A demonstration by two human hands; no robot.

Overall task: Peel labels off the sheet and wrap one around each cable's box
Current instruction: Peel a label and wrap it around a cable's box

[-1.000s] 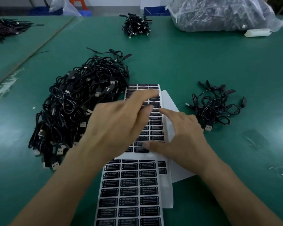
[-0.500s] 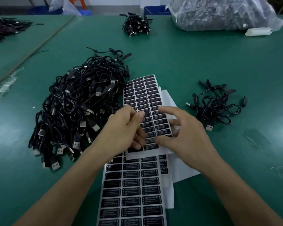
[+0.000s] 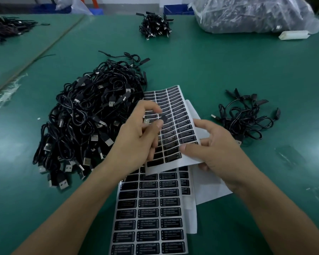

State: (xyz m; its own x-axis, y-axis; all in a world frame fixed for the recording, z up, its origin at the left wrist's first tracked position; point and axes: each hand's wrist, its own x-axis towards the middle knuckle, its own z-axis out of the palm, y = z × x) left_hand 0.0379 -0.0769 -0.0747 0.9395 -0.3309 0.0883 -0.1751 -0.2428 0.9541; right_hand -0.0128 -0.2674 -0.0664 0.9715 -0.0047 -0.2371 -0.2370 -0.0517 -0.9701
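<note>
presently: our right hand grips the lifted label sheet to steady it; left hand pinches one label, peeling it free.

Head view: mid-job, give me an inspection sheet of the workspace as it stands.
Surface: green table, seam at left.
Job's things: lifted label sheet, flat label sheet beneath, blank backing paper.
Clutter: white block, tape scraps by the seam.
Grippers: left hand pinches one label; right hand holds the lifted label sheet's edge.
Cables: large cable pile left, small cable pile right, far bundle.
Surroundings: plastic bag, blue crates.
</note>
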